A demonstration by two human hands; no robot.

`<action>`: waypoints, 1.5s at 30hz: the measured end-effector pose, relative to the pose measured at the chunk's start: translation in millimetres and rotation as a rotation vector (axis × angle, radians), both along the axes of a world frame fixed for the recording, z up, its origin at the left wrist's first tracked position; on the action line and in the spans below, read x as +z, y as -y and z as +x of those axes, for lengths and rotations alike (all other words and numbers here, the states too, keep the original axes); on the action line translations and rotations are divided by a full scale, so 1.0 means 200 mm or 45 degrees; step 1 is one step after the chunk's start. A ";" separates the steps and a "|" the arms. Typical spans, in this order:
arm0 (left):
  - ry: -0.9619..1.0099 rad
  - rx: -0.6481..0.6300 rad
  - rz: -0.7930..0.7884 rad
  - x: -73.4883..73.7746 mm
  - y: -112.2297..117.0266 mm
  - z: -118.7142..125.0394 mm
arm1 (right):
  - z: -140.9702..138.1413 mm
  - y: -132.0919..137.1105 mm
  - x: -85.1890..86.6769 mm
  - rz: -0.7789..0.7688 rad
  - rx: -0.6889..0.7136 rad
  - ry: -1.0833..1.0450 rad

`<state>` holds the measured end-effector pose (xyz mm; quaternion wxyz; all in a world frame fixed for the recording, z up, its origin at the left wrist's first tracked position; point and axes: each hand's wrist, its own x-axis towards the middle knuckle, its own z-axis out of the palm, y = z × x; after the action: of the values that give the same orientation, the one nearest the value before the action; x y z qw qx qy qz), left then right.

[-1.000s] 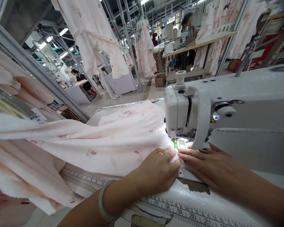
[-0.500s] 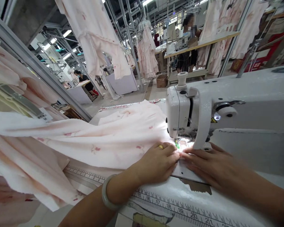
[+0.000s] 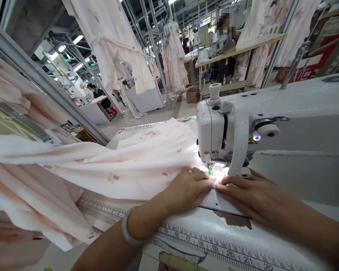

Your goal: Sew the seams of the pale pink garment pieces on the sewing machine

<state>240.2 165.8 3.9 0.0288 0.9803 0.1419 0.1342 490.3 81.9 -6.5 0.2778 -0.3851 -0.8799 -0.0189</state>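
Note:
Pale pink flowered fabric (image 3: pixel 124 169) lies spread over the sewing table and hangs off its left side. My left hand (image 3: pixel 186 188), with a gold ring and a pale bangle on the wrist, presses the fabric's edge with fingers curled, just left of the needle (image 3: pixel 211 168). My right hand (image 3: pixel 245 194) lies flat on the metal plate, fingers stretched together, fingertips touching the fabric edge under the presser foot. The white sewing machine (image 3: pixel 271 124) stands behind both hands, its lamp lighting the needle area.
A printed ruler strip (image 3: pixel 214 246) runs along the table's near edge. Pink garments (image 3: pixel 113 41) hang from overhead rails. Other workers sit at tables at the back left (image 3: pixel 97 94) and back right (image 3: pixel 224 41). A cardboard box (image 3: pixel 192 95) sits on the floor.
Both hands have slid forward toward the needle, feeding the fabric edge further under the presser foot. More of the metal plate shows in front of them.

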 end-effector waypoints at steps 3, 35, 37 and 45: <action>0.030 0.015 -0.007 -0.01 0.00 0.00 | -0.01 0.01 0.00 -0.088 0.005 -0.034; -0.138 0.017 0.119 -0.02 -0.02 0.00 | 0.00 0.00 -0.08 0.187 -0.227 0.114; -0.145 0.026 0.114 -0.03 -0.03 0.00 | 0.01 0.00 -0.08 0.156 -0.241 0.118; -0.233 0.098 0.067 0.01 0.00 0.03 | 0.05 -0.01 -0.13 0.054 -0.293 0.181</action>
<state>247.0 166.4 5.4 -0.0154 0.9827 0.1779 0.0487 500.2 84.2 -32.2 0.2187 -0.4754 -0.8467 -0.0964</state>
